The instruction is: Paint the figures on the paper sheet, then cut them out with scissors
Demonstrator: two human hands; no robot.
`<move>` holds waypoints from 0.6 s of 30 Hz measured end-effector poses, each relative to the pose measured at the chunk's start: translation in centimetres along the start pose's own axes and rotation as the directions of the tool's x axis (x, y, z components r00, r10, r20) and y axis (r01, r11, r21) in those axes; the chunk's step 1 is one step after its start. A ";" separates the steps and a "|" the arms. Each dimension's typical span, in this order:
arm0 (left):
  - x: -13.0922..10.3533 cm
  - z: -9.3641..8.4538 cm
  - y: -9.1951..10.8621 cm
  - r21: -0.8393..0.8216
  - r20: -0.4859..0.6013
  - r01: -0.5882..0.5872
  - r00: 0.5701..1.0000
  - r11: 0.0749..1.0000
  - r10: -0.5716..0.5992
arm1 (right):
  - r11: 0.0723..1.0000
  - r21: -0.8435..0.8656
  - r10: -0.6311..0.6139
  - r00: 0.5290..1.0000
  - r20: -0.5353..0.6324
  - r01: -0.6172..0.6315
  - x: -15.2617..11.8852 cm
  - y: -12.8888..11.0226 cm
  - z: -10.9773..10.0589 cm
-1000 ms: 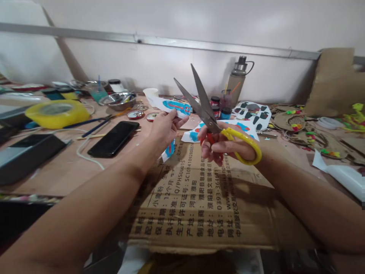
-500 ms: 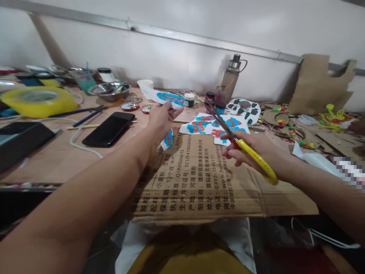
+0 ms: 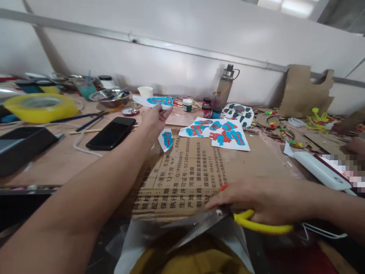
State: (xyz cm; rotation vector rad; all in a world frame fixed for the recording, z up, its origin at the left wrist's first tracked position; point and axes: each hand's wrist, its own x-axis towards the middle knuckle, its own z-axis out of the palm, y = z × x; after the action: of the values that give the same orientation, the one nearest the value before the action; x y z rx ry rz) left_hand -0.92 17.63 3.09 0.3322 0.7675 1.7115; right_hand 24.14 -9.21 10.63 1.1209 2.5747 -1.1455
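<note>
My left hand (image 3: 155,121) is closed on a strip of white paper (image 3: 160,102) painted blue and red, held up over the back of the table. Low at the cardboard's front edge, my right hand (image 3: 262,199) grips scissors (image 3: 199,227) by their yellow handle. Their blades are parted, blurred, and point down to the left, away from any paper. A smaller painted paper piece (image 3: 166,140) lies on the printed cardboard (image 3: 182,182) beneath my left forearm. Further right rests a larger sheet (image 3: 231,139) with several blue and red painted shapes.
Left of the cardboard are a black phone (image 3: 111,133), a yellow tape roll (image 3: 40,107) and a metal bowl (image 3: 108,97). Paint jars (image 3: 206,108) and a bottle (image 3: 227,85) stand at the back. A white device (image 3: 321,170) lies at right, near cut cardboard (image 3: 308,91).
My right hand has brought the scissors down and toward me from above the painted sheet, swinging the blades leftward. My left hand, still with the paper strip, has shifted slightly left.
</note>
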 end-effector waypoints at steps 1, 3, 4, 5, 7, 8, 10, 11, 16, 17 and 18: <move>0.1 0.0 -0.1 0.003 -0.003 0.006 1.000 1.000 -0.006 | 1.000 0.025 0.015 1.000 0.016 -0.016 -0.2 0.2 -0.5; 0.1 0.1 -0.4 0.017 0.000 0.024 1.000 1.000 -0.024 | 0.997 -0.003 0.071 0.995 -0.074 -0.071 0.2 1.1 -1.2; 0.0 0.2 -0.5 0.024 0.008 0.032 0.999 0.999 -0.032 | 0.993 -0.044 0.101 0.978 -0.183 -0.110 0.7 1.7 -1.4; 0.0 0.2 -0.6 0.030 0.019 0.035 0.999 0.999 -0.035 | 0.985 -0.078 0.125 0.950 -0.288 -0.153 1.4 2.2 -1.4; -0.2 0.2 -0.7 0.039 0.032 0.028 0.999 0.999 -0.029 | 0.953 -0.131 0.199 0.889 -0.412 -0.273 2.7 2.8 -1.2; -0.3 0.2 -0.7 0.044 0.033 0.024 0.999 0.999 -0.026 | 0.929 -0.173 0.236 0.884 -0.404 -0.327 3.1 2.8 -1.1; -0.5 0.2 -0.6 0.060 0.039 0.022 0.999 0.998 -0.024 | 0.901 -0.269 0.249 0.914 -0.321 -0.340 3.6 2.3 -1.0; -0.7 0.2 -0.6 0.070 0.052 0.022 0.998 0.997 -0.025 | 0.909 -0.281 0.232 0.933 -0.273 -0.308 3.6 2.0 -1.2; -2.3 0.4 -0.7 0.120 0.175 0.028 0.983 0.992 -0.048 | 0.955 0.016 0.262 0.816 -0.515 -0.297 3.8 3.2 -3.6; -2.8 0.4 -0.8 0.140 0.209 0.039 0.976 0.989 -0.068 | 0.965 0.063 0.239 0.760 -0.604 -0.254 4.3 4.0 -4.1; -3.3 0.4 -1.0 0.158 0.239 0.045 0.967 0.986 -0.083 | 0.972 0.116 0.228 0.703 -0.673 -0.204 4.9 4.8 -4.6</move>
State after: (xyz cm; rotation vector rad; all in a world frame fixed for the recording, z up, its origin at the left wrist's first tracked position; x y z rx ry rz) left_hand 0.97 14.79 3.32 0.6061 0.7189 1.5198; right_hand 24.61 -1.11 9.20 2.1331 2.7729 -0.8107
